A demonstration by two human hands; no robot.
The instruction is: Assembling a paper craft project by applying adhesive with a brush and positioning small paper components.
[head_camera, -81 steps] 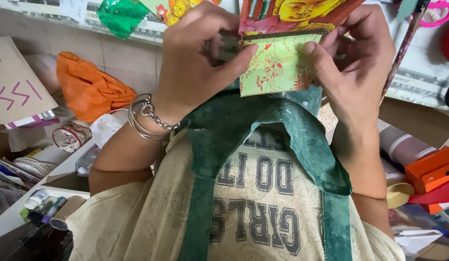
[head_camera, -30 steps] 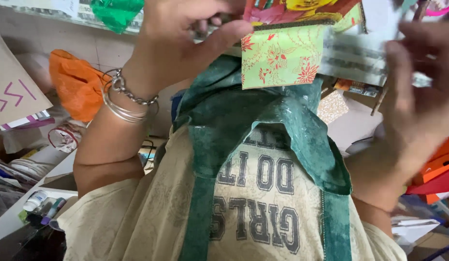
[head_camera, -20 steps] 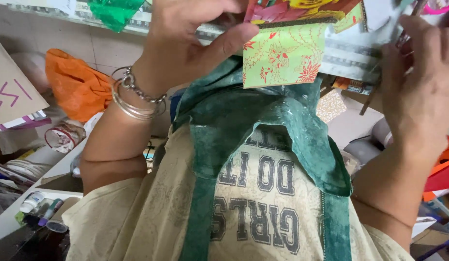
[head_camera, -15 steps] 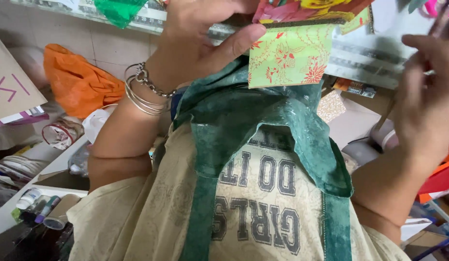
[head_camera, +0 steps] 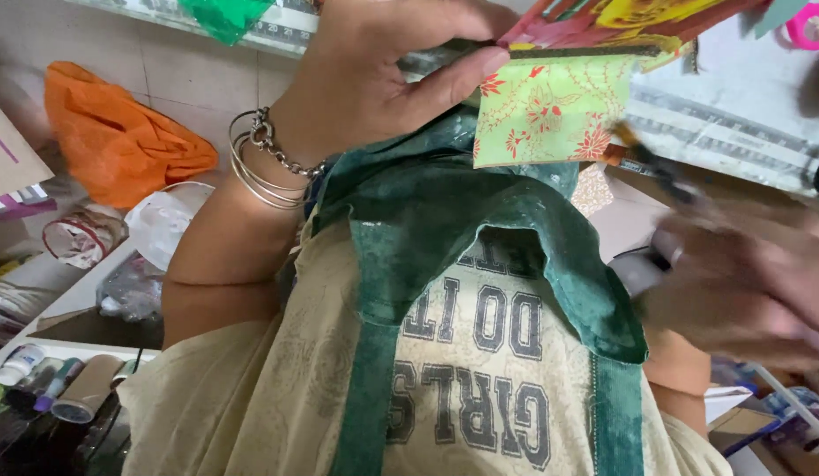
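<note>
Up at the top centre, the left hand [head_camera: 383,79] pinches a green floral paper square [head_camera: 550,110] against a stack of colourful sheets [head_camera: 621,22]. Blurred at right, the right hand [head_camera: 744,282] seems to hold a paintbrush [head_camera: 652,163]; steadying the paper would likely help.

White worktable [head_camera: 92,286] under orange bag [head_camera: 118,141], tape roll [head_camera: 79,238], bottles [head_camera: 22,361].

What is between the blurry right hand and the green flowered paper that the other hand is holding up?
In the head view, a thin brush-like tool crosses the gap from the right hand toward the green flowered paper pinched by the left hand.
</note>
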